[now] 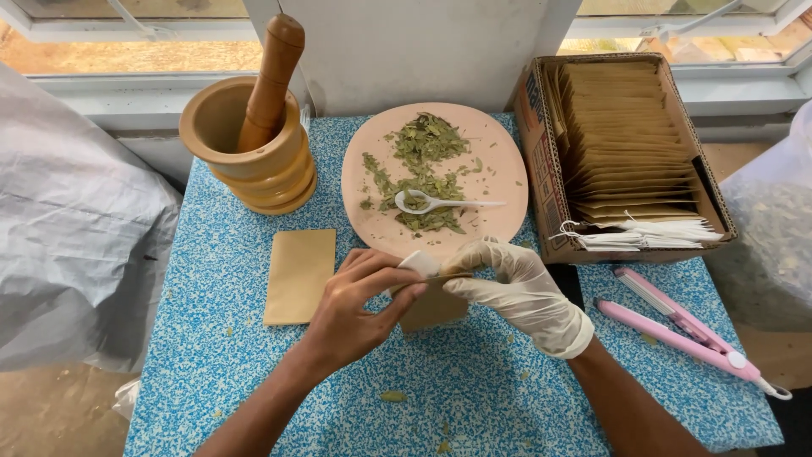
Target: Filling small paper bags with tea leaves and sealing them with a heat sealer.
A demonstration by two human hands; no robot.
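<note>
**Both hands pinch one paper sachet at its mouth**

My left hand, bare, closes thumb and fingers on the top corner of a small tan paper sachet, where a white tag shows. My gloved right hand pinches the same top edge from the other side. The sachet stands near upright on the blue speckled table, just in front of the pink plate. To do this well, I judge the grip should stay light and at the very edge, so the mouth parts without creasing the paper. Its long axis runs roughly up and down, mouth pointing up toward the plate. On the plate lie crushed green leaves and a white spoon.
</note>
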